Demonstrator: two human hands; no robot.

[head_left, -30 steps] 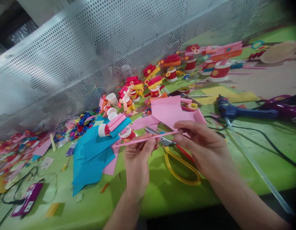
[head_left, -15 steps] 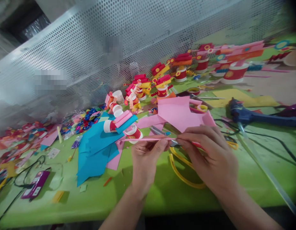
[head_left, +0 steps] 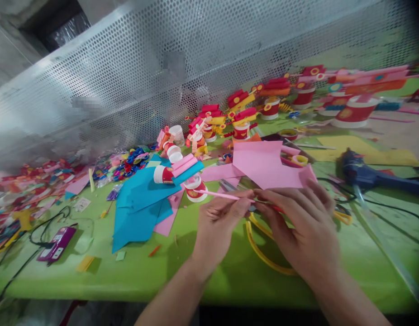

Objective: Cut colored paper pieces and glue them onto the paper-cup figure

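Note:
A thin pink paper strip (head_left: 218,195), narrow and seemingly rolled or folded, is pinched between the fingertips of both hands. My left hand (head_left: 219,226) grips it near its middle, with the free end sticking out leftward past a red and white paper cup (head_left: 196,189). My right hand (head_left: 299,224) pinches the right end, its fingers close to the left thumb. Beneath the hands lie scissors with yellow handles (head_left: 260,253), partly covered. Just behind them rests a large sheet of pink paper (head_left: 259,160).
Blue paper sheets (head_left: 135,213) lie left of the hands, beside a tipped cup with pink and blue rolls (head_left: 164,174). A blue glue gun (head_left: 359,170) with a clear stick lies right. Finished-looking cup figures (head_left: 241,129) line the back. A purple power strip (head_left: 58,244) with cords sits at left.
The strip has tilted, its left end now higher than its right. My hands have drawn slightly closer together, and the whole view has shifted so that things appear further right.

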